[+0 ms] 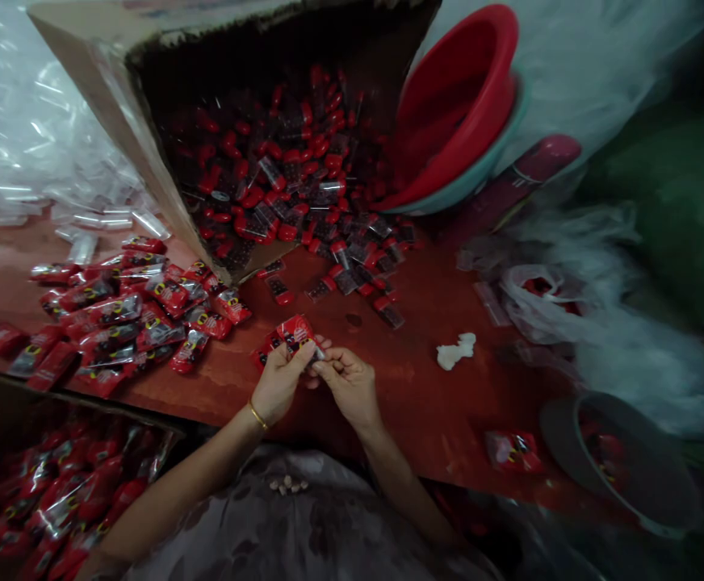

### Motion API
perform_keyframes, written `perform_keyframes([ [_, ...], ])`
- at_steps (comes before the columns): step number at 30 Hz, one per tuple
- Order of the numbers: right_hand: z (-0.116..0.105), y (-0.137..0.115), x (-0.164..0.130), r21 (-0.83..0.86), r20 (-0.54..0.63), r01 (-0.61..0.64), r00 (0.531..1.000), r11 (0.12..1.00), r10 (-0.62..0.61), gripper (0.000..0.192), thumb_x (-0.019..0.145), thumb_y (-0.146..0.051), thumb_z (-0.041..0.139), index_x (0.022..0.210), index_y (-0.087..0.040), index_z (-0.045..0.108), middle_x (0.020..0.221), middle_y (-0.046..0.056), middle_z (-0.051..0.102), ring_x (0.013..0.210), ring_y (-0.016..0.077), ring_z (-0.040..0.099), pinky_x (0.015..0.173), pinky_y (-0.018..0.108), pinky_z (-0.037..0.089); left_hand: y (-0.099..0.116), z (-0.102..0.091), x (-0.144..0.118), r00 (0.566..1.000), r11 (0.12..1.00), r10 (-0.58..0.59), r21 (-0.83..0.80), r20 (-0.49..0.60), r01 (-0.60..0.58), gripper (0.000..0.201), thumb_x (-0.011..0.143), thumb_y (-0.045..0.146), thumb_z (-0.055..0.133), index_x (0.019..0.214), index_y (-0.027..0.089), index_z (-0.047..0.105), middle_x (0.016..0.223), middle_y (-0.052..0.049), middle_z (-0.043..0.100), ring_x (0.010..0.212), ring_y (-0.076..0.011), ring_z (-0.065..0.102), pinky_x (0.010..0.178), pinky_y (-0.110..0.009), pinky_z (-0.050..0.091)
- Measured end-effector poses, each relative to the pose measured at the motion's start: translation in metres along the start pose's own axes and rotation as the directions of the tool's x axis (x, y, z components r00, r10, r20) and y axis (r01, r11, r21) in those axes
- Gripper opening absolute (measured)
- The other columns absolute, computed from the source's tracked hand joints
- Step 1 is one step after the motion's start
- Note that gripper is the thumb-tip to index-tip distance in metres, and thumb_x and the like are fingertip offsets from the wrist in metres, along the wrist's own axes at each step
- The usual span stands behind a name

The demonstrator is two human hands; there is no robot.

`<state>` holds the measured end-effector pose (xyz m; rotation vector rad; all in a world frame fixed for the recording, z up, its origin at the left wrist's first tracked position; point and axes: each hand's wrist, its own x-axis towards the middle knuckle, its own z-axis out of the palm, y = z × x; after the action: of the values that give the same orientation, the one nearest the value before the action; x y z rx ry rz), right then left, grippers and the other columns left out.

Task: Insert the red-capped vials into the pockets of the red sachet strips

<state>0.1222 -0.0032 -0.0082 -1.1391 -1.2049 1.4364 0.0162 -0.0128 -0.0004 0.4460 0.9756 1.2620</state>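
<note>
Looking down at a red table from the person's head, moving left to right. At the far left, a heap of clear plastic sleeves lies at the table's back edge. In front of it is a pile of filled red packets, and below the table edge an open carton holds more of them. A large cardboard box lies tipped on its side behind, spilling small red-capped vials onto the table, close behind the hands.

At centre, the left hand, with a gold bangle at its wrist, pinches a red packet between thumb and fingers. The right hand is closed on the same packet's right end, just beside the left. The packet is held just above the table's near edge.

Further right lies a small white scrap. Behind it, a red basin leans nested in a teal one. Crumpled plastic bags and a grey bowl sit at the far right, with one loose packet near the bowl.
</note>
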Motion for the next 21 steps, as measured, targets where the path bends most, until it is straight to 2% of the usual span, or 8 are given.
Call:
perform_keyframes([
  [4,0.015,0.006,0.003,-0.075,0.024,0.021,1.000,0.997,-0.019,0.023,0.072,-0.038,0.064,0.066,-0.019,0.053,0.054,-0.004,0.061,0.044,0.0103,0.056,0.045,0.022,0.050,0.002,-0.005,0.000,1.000,1.000,0.010,-0.012,-0.025,-0.011,0.040,0.064,0.045,0.071,0.086,0.012,0.065,0.074,-0.004,0.067,0.048,-0.0057,0.049,0.040,-0.017,0.039],
  [7,0.008,0.005,0.013,-0.304,0.010,0.103,0.994,0.947,-0.105,0.022,0.077,-0.041,0.058,0.076,-0.019,0.058,0.065,0.000,0.064,0.055,0.0136,0.060,0.055,0.027,0.052,0.027,-0.020,0.006,0.993,0.996,0.071,-0.043,-0.090,-0.075,0.036,0.061,0.040,0.074,0.084,0.013,0.064,0.079,-0.005,0.068,0.064,-0.0120,0.061,0.056,-0.022,0.048],
  [10,-0.027,0.004,0.035,-0.698,-0.052,0.191,0.948,0.691,-0.314,0.030,0.081,-0.043,0.052,0.094,-0.018,0.061,0.087,0.009,0.067,0.081,0.0217,0.062,0.077,0.038,0.050,0.079,-0.056,0.016,0.933,0.961,0.245,-0.061,-0.262,-0.270,0.028,0.069,0.042,0.067,0.078,0.016,0.062,0.087,-0.005,0.068,0.085,-0.0155,0.064,0.078,-0.027,0.050],
  [13,-0.073,0.008,0.057,-0.928,-0.054,0.114,0.901,0.354,-0.431,0.040,0.083,-0.040,0.048,0.109,-0.011,0.056,0.109,0.020,0.060,0.105,0.0311,0.052,0.090,0.048,0.040,0.127,-0.092,0.026,0.829,0.896,0.365,-0.083,-0.423,-0.437,0.047,0.078,0.061,0.042,0.076,0.017,0.060,0.095,-0.009,0.068,0.095,-0.0171,0.062,0.080,-0.029,0.050],
  [15,-0.093,0.016,0.064,-0.972,-0.072,0.028,0.911,0.234,-0.406,0.044,0.083,-0.036,0.046,0.116,-0.007,0.051,0.119,0.023,0.055,0.112,0.0347,0.047,0.092,0.053,0.037,0.135,-0.102,0.030,0.804,0.893,0.410,0.012,-0.431,-0.449,0.054,0.077,0.065,0.036,0.080,0.017,0.060,0.099,-0.011,0.067,0.097,-0.0191,0.062,0.080,-0.032,0.050],
  [17,-0.100,0.024,0.063,-0.986,-0.083,-0.025,0.929,0.163,-0.360,0.047,0.083,-0.034,0.045,0.121,-0.007,0.048,0.125,0.023,0.051,0.116,0.0372,0.044,0.092,0.057,0.034,0.124,-0.098,0.032,0.785,0.866,0.492,0.301,-0.377,-0.399,0.048,0.075,0.061,0.044,0.082,0.017,0.063,0.096,-0.010,0.068,0.095,-0.0226,0.063,0.082,-0.037,0.049],
  [19,-0.097,0.030,0.057,-0.992,-0.065,-0.025,0.940,0.124,-0.334,0.047,0.084,-0.034,0.044,0.124,-0.009,0.045,0.129,0.021,0.049,0.118,0.0380,0.042,0.092,0.059,0.032,0.101,-0.089,0.031,0.768,0.635,0.609,0.701,-0.197,-0.324,0.034,0.073,0.049,0.056,0.081,0.018,0.066,0.095,-0.008,0.069,0.103,-0.0273,0.060,0.091,-0.043,0.044],
  [21,-0.093,0.031,0.051,-0.994,-0.033,0.004,0.942,0.110,-0.333,0.046,0.085,-0.034,0.043,0.124,-0.012,0.046,0.128,0.020,0.050,0.118,0.0368,0.043,0.093,0.059,0.031,0.080,-0.081,0.031,0.767,0.228,0.641,0.944,0.039,-0.239,0.023,0.074,0.038,0.059,0.084,0.020,0.068,0.105,-0.008,0.067,0.118,-0.0313,0.048,0.101,-0.049,0.031],
])
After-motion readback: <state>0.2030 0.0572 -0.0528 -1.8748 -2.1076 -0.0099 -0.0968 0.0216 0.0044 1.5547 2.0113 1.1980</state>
